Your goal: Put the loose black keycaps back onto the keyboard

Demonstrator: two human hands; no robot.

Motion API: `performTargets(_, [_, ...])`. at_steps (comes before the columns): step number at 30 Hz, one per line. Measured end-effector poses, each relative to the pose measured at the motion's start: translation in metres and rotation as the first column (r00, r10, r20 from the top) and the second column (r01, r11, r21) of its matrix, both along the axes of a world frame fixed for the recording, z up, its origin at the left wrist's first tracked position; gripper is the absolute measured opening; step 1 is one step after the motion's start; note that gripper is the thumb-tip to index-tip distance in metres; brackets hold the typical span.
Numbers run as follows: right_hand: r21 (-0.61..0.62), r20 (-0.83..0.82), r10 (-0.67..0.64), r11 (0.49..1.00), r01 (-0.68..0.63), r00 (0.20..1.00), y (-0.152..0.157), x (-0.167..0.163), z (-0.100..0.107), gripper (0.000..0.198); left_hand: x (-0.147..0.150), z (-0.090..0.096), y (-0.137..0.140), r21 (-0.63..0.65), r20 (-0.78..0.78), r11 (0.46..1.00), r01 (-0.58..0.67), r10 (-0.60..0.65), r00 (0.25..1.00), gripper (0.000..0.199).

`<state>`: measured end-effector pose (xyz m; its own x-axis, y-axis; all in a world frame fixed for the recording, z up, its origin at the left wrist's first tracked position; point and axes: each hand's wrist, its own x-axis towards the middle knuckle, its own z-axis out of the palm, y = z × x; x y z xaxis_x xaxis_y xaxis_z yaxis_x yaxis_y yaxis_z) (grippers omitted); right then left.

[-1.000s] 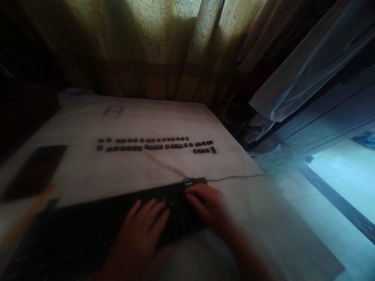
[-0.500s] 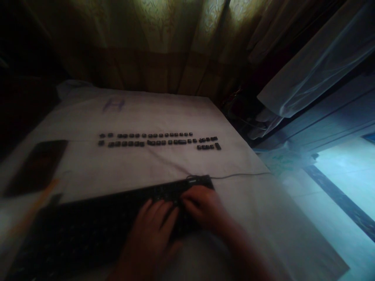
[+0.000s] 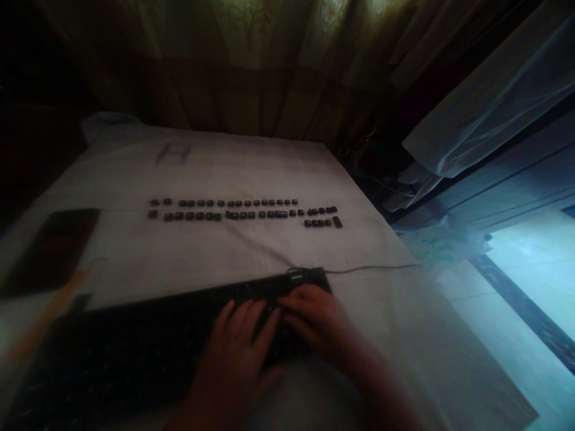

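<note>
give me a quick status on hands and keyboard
Left hand and right hand both resting on keyboard, right end. Grip unclear in dim light. Loose keycaps in rows beyond, clear of hands.

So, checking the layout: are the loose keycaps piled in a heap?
No, the keycaps lie in neat rows on the white cloth, beyond the keyboard.

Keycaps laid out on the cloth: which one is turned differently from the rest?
The keycap at the right end of the short lowest row: it lies lengthwise toward the camera, while the others sit crosswise.
</note>
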<state>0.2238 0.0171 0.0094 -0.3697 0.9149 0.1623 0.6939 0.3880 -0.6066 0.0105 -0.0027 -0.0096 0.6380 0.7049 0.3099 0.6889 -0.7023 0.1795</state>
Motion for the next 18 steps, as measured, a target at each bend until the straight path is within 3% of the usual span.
performTargets(9, [0.027,-0.063,-0.029,0.999,0.030,0.998,0.0013,-0.0003,-0.0057,0.022,0.0018,0.0067,-0.0003,0.116,-0.055,0.993,0.008,-0.001,0.998,0.047])
performTargets(18, [0.025,-0.068,-0.044,0.999,0.046,0.997,0.0035,-0.0036,-0.0027,0.021,0.0020,0.0085,-0.0003,0.129,-0.070,0.992,0.008,0.001,0.998,0.049])
